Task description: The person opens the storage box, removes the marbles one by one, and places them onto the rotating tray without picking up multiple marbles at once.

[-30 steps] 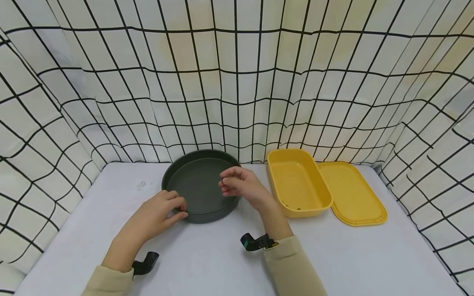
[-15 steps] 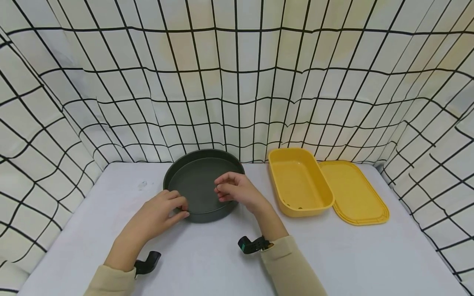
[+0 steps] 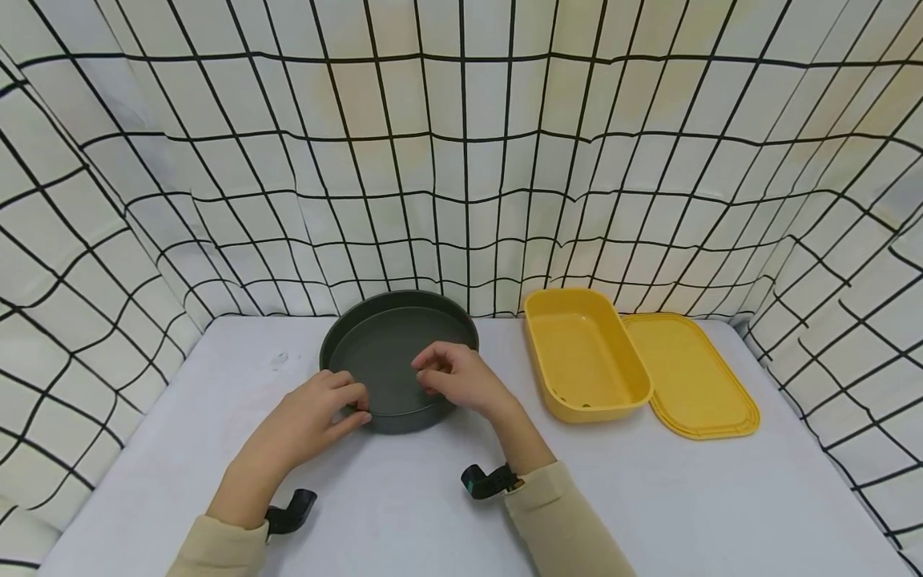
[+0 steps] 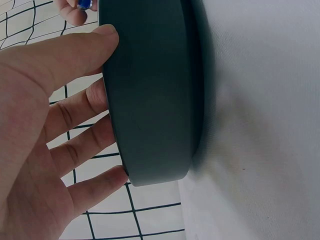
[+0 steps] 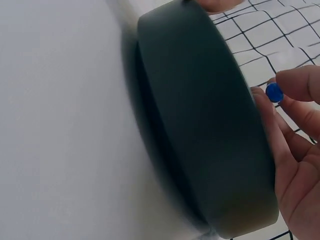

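Note:
A dark round baking pan (image 3: 392, 361) stands at the back middle of the table. My left hand (image 3: 317, 413) pinches its near-left rim, with the thumb on the outer wall and the fingers (image 4: 75, 112) over the inside in the left wrist view. Above the near-right part of the pan is my right hand (image 3: 461, 377), holding a small, shiny, rounded blue piece (image 5: 274, 92) between thumb and fingertip. That blue piece also shows at the top of the left wrist view, but the fingers hide it in the head view.
Right of the pan stands a yellow rectangular tub (image 3: 584, 353), with a few small dark spots at its near end. Its flat yellow lid (image 3: 695, 381) lies beside it. A white, black-gridded cloth (image 3: 461, 160) walls the white table (image 3: 404, 513) at back and sides.
My right hand has moved a little left and toward me over the pan, its fingers curling in more. The left hand keeps its place on the rim.

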Tool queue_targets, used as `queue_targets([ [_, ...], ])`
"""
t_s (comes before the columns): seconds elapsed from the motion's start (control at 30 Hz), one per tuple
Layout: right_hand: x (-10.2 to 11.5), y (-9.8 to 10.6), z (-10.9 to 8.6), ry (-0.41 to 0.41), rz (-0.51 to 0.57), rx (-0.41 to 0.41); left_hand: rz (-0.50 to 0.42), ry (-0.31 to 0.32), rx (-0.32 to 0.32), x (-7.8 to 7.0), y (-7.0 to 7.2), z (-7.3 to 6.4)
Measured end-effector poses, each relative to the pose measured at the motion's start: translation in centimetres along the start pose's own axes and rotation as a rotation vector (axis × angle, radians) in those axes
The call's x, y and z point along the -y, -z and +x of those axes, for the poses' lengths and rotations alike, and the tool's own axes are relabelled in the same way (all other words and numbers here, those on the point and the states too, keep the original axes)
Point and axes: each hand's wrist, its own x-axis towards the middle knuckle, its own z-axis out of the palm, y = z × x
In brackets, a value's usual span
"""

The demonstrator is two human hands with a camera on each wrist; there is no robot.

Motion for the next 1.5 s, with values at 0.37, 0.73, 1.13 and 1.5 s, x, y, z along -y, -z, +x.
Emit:
queue_targets([
  [0.37, 0.8, -0.7, -0.1, 0.109, -0.426, 0.024, 0.002, 0.017, 0.016, -0.1, 0.0, 0.1],
  [0.73, 1.6, -1.5, -0.2, 0.133, -0.663, 0.064, -0.008, 0.020, 0.005, -0.2, 0.0, 0.1],
  [1.13, 0.7, 2.2, -1.3, 0.108, -0.039, 0.068, -0.038, 0.018, 0.028, -0.4, -0.4, 0.1],
  [1.5, -1.5, 11.0, -6.1, -0.014, 0.105, -0.088, -0.036, 0.002, 0.008, -0.2, 0.2, -0.3],
])
